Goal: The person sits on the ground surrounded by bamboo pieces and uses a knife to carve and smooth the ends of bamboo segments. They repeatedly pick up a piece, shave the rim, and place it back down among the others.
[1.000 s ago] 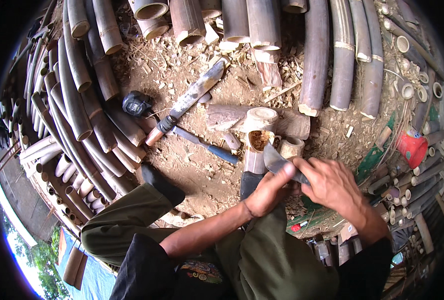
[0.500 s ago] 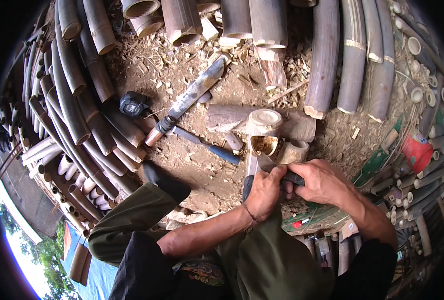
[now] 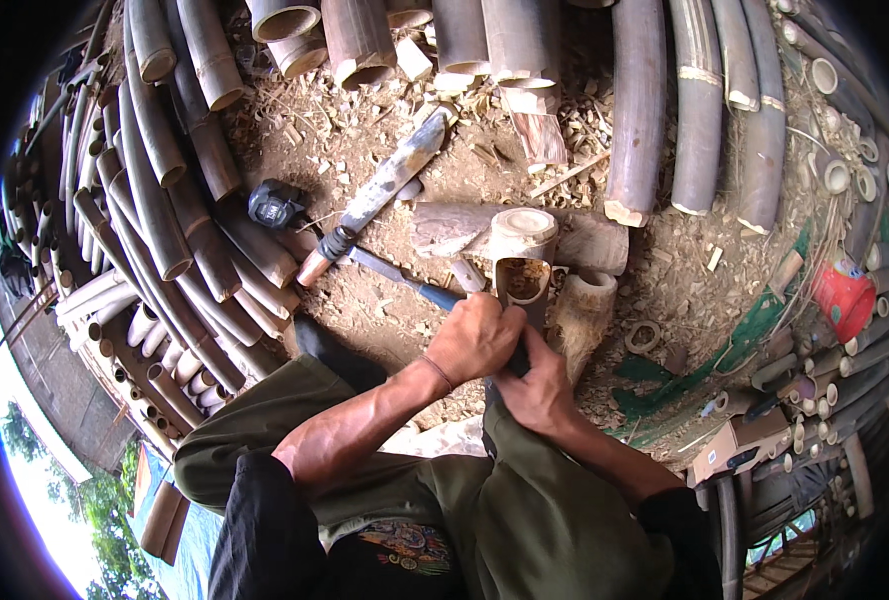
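A bamboo tube (image 3: pixel 525 283) with an opening cut near its far end points away from me between my legs. My left hand (image 3: pixel 475 338) is closed at the left of this tube, and its fingers hide what it grips. My right hand (image 3: pixel 542 385) is closed just nearer and to the right, around the dark handle of a knife (image 3: pixel 518 362); the blade is hidden. Under the tube's far end lies a short log (image 3: pixel 595 248). Beside my left hand, a blue-handled chisel-like tool (image 3: pixel 435 294) lies on the ground.
Beyond it rests a large machete (image 3: pixel 395 175), with a black tape measure (image 3: pixel 277 204) to its left. A bamboo stub (image 3: pixel 590 290) stands right of the tube. Bamboo poles (image 3: pixel 635 110) line the far side and the left. A red container (image 3: pixel 845 298) sits at the right.
Both hands have shifted left and drawn together, the left one moving farther out. The knife blade, visible before over the tube, is now hidden. My view has turned slightly.
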A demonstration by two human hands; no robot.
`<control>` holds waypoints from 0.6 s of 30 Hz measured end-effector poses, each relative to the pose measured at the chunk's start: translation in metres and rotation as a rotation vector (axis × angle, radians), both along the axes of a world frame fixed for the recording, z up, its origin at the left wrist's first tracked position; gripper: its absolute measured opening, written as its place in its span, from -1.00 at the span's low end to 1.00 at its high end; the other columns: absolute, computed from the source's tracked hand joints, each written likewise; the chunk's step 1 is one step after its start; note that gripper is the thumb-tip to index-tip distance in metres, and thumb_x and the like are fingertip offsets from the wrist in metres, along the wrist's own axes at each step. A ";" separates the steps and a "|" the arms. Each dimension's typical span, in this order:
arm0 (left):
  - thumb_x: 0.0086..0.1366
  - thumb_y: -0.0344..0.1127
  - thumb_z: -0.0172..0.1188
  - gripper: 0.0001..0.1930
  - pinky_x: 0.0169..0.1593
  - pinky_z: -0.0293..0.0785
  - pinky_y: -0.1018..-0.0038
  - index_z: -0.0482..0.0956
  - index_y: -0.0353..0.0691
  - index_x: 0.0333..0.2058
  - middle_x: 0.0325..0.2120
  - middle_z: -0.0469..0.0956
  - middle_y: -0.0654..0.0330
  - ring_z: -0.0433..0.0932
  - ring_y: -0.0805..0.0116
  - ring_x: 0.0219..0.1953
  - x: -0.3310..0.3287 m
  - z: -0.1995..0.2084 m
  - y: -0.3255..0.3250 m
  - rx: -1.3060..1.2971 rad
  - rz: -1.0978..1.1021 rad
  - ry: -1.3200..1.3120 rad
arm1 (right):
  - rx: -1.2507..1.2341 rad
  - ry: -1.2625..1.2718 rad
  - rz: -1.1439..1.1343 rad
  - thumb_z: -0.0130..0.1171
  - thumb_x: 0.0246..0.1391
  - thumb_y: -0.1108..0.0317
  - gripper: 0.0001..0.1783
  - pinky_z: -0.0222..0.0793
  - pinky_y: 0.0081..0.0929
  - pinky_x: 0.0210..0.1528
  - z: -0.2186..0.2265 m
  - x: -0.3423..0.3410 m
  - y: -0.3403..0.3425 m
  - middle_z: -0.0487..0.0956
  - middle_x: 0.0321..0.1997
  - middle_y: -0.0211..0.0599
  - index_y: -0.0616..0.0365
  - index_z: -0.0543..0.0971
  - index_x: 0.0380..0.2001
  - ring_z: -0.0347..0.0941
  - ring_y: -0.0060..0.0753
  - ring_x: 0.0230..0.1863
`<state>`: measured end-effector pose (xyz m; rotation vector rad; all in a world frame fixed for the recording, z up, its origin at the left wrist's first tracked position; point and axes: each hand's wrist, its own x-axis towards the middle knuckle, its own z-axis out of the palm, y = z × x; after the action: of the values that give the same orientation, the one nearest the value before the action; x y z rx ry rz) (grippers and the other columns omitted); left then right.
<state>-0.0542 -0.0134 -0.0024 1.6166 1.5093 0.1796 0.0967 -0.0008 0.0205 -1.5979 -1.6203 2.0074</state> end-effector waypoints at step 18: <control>0.46 -0.06 -0.03 -0.57 -0.38 0.34 0.51 0.45 -0.21 0.13 -0.48 0.53 0.27 0.39 0.50 -0.54 0.085 0.025 0.004 -1.016 1.504 -1.538 | 0.214 -0.191 1.175 0.22 -0.09 0.40 -0.66 0.50 -0.11 -0.39 0.044 0.035 0.143 0.58 -0.49 0.01 0.28 0.46 -0.21 0.57 0.09 -0.42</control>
<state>0.0304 -0.0090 0.0222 -0.7320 0.8114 0.9586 0.1314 0.1419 0.0644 -0.7653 -3.1921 1.8831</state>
